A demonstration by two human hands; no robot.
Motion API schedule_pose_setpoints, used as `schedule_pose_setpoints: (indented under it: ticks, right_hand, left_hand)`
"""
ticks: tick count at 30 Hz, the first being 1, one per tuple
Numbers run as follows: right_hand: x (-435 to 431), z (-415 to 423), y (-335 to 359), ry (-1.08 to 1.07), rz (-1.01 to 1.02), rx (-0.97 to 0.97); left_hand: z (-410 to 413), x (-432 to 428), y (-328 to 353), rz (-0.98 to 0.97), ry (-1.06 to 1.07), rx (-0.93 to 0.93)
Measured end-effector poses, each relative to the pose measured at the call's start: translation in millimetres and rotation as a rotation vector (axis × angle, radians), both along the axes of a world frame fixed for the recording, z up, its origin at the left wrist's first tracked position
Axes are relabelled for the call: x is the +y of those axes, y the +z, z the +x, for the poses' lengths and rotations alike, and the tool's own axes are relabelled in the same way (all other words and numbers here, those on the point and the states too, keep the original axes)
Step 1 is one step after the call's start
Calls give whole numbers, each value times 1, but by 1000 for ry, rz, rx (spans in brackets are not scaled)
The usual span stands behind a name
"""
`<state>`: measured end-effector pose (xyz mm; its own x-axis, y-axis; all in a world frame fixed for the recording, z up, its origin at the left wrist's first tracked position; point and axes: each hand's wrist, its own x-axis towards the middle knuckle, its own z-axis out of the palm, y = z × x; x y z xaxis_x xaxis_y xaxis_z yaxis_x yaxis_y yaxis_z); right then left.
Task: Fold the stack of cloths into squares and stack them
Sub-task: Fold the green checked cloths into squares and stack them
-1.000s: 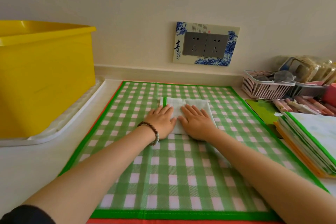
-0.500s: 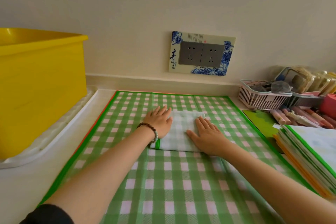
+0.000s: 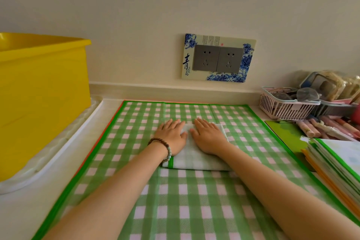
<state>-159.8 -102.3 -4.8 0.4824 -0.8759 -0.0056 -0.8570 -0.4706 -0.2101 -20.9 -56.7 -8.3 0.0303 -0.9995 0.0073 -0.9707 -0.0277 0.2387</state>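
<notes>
The folded cloth (image 3: 194,159) lies on the checked mat (image 3: 175,210), a little toward 12 o'clock from the mat's middle. It is already a small thick packet, with a green border strip showing at its 7 o'clock corner. Both grips are released and grasp nothing. The left grip (image 3: 172,136) lies flat with straight fingers over the 9 o'clock side of the packet, and its fingertips seem to reach past the cloth onto the mat. The right grip (image 3: 209,136) lies flat in the same way on the 1 o'clock part.

I judge the step to be the pressing of the last fold. To do it well, the palms should slide from the middle outward, one toward 9 o'clock and one toward 3 o'clock, so that the trapped air goes out and the layers do not creep. The 6 o'clock edge looks rounded and thick, so it probably needs one firm stroke along it. The push should go down more than sideways, because the mat below could wrinkle or shift on the table (image 3: 19,210).

The pile of unfolded cloths (image 3: 335,163) waits at 3 o'clock, well apart. Where the finished squares go I cannot tell.
</notes>
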Motion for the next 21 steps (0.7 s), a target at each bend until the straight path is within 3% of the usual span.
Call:
schedule_pose_setpoints:
  ticks: [11, 17, 21]
  right_hand:
    - [-7, -52, 8, -123, 70, -44]
    - [2, -70, 29, -254, 234, -619]
    - [6, -90, 41, -347, 320, -472]
  left_hand:
    - [-2, 6, 3, 3, 2, 41]
    - [9, 18, 9, 59, 86, 188]
    - [14, 43, 10, 109, 100, 158]
